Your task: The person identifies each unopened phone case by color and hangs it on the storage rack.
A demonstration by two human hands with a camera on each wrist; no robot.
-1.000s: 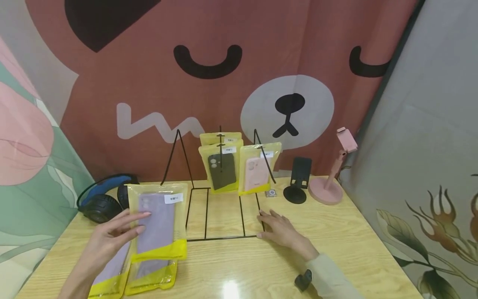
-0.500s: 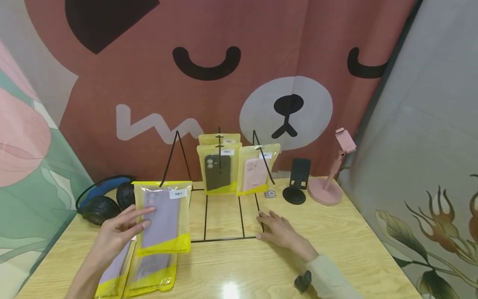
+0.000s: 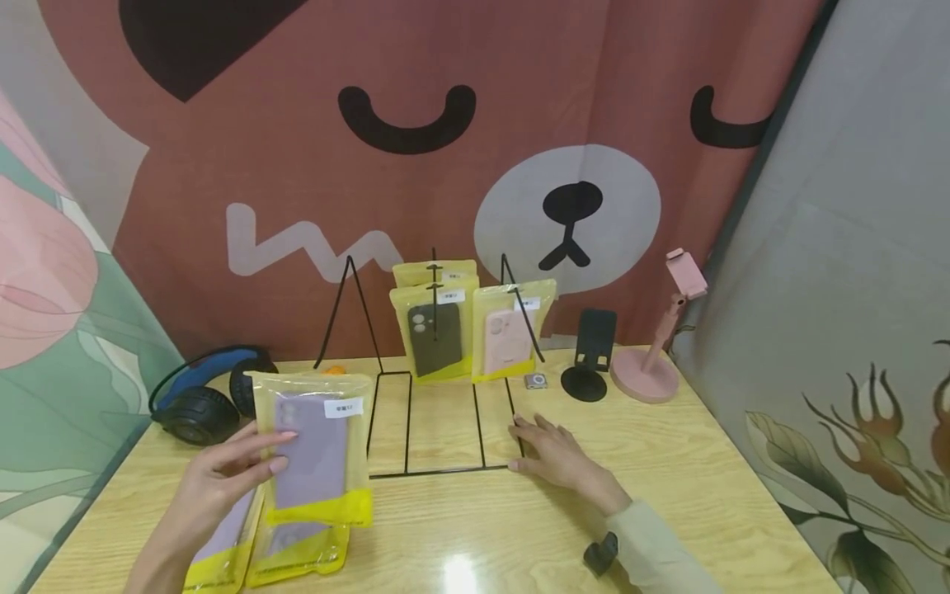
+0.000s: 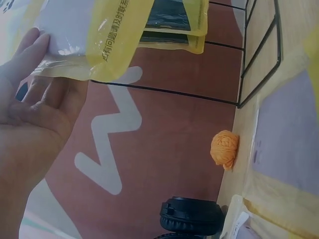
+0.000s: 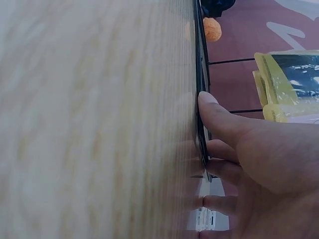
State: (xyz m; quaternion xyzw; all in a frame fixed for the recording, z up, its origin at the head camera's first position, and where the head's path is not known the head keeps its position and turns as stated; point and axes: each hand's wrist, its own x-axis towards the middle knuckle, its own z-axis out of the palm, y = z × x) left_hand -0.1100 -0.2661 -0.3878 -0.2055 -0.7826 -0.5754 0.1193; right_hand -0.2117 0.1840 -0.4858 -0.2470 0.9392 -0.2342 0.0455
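Observation:
My left hand (image 3: 208, 495) pinches the left edge of a clear-and-yellow pouch (image 3: 315, 445) holding a purple phone case, thumb in front. The pouch is held up, facing the head camera, left of the black wire display rack (image 3: 407, 425). From the rack hang pouches with a black phone case (image 3: 436, 338) and a pink phone case (image 3: 508, 338), plus another pouch (image 3: 434, 271) behind the black one. My right hand (image 3: 557, 458) rests at the rack base's front right corner, fingers loosely extended; its thumb (image 5: 214, 109) lies at the wire in the right wrist view.
More purple-case pouches (image 3: 297, 551) lie at front left. Black headphones (image 3: 200, 408) and an orange yarn ball (image 4: 224, 148) are at the back left. Right of the rack stand a small square gadget (image 3: 535, 380), a black phone stand (image 3: 594, 355) and a pink phone stand (image 3: 646, 375).
The held pouch shifted right and slightly up, then back left and down; a bit of orange now shows above its top edge. My right hand has stayed on the rack base.

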